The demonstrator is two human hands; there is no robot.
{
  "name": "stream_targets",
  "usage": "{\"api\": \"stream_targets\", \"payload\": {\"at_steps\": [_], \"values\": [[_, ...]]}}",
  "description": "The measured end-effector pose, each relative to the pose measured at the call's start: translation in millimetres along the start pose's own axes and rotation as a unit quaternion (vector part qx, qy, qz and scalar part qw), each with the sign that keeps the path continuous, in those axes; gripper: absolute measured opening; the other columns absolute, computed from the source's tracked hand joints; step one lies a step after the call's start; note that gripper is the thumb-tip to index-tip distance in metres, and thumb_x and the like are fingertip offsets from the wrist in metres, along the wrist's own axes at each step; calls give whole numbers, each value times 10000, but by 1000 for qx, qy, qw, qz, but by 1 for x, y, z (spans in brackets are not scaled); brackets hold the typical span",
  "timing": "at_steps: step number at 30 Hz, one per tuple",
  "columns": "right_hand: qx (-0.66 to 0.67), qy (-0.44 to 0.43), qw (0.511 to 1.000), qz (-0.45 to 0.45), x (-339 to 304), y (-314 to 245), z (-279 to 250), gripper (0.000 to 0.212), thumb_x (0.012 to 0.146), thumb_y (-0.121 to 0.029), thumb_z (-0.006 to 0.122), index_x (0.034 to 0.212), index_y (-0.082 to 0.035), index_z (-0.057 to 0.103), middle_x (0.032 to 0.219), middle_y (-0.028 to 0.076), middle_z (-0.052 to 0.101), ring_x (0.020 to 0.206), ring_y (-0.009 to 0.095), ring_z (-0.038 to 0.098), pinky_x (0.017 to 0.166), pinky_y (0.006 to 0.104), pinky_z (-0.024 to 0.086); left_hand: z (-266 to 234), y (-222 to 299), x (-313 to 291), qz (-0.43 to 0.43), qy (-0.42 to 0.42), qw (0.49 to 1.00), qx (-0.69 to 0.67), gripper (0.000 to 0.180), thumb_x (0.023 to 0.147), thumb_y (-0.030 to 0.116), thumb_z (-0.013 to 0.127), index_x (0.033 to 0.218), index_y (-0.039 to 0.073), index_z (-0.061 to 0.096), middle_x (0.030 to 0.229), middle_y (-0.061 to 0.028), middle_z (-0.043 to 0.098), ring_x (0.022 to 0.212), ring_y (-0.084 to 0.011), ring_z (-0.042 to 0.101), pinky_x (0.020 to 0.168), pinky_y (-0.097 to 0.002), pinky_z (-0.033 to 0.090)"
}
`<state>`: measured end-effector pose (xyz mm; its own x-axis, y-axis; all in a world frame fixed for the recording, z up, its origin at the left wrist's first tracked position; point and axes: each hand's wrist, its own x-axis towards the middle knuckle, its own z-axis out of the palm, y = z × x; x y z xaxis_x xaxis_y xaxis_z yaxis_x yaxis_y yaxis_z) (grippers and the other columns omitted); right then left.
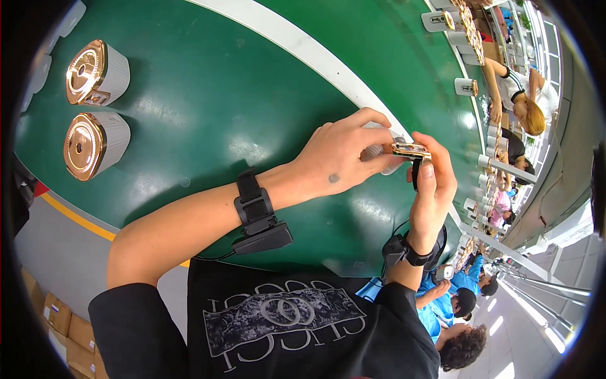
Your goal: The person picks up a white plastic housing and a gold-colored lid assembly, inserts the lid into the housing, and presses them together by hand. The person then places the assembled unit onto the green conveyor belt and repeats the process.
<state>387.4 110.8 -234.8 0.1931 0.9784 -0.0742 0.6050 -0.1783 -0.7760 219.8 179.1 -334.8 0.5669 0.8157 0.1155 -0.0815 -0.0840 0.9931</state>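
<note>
Over a green conveyor belt point(208, 107), we see both of the wearer's hands closed around one small white-bodied unit with a rose-gold face point(404, 150), held in the air above the belt's near edge. The left hand point(338, 158) wraps the unit from the left, fingers curled over its top and thumb beneath, so most of the white body is hidden. The right hand point(434, 189) meets it from the right, fingers bent against the gold face, the thumb pressing a thin black piece point(416, 174) that hangs just below it. We cannot tell what that piece is.

Each wrist carries a black strapped device point(260, 215), the left one with a cable trailing toward the dark printed shirt. Well apart to the left, two larger white cylindrical units with rose-gold faces point(95, 145) lie on their sides on the belt, one just beside the other. A white stripe point(303, 47) runs along the belt. Further down the line, more such units point(466, 86) and seated workers point(524, 101) appear.
</note>
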Motion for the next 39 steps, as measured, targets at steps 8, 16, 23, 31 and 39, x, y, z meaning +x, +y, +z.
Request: {"api": "stream_targets", "payload": {"at_steps": [8,16,23,31,39], "values": [[-47,35,997,-51,10,4,11,413,998,-292,690,1295,-7,656,1103,81,665,951,170,656,848,321,523,6,-1,1,-1,41,998,-48,219,952,171,683,1091,38,577,1099,-139,692,842,-353,728,723,-458,560],[-139,42,985,-92,10,8,12,394,944,-224,735,1276,-23,669,1085,115,668,904,214,661,827,347,531,1,-2,3,-46,9,997,-55,372,971,117,655,1272,22,459,1098,-185,720,667,-265,723,636,-398,569],[-183,37,977,-103,9,3,12,367,916,-166,745,1251,-29,685,1069,128,670,861,226,657,790,344,532,-1,-6,4,-48,-17,996,-78,350,957,158,659,1218,-3,490,1036,-237,722,817,-383,721,709,-467,556],[-147,59,987,-40,7,2,1,288,966,-158,695,1210,-5,695,1057,113,692,824,169,649,735,330,537,0,-5,5,-18,-21,996,-83,323,977,117,682,1250,39,529,985,-167,737,740,-250,749,649,-373,578],[-164,37,986,2,7,-1,-7,328,1088,-224,484,1184,16,687,863,70,714,777,100,593,664,249,431,9,-4,-2,92,67,993,45,216,958,105,716,1170,89,677,1247,-97,697,735,-241,740,641,-352,594]]}}
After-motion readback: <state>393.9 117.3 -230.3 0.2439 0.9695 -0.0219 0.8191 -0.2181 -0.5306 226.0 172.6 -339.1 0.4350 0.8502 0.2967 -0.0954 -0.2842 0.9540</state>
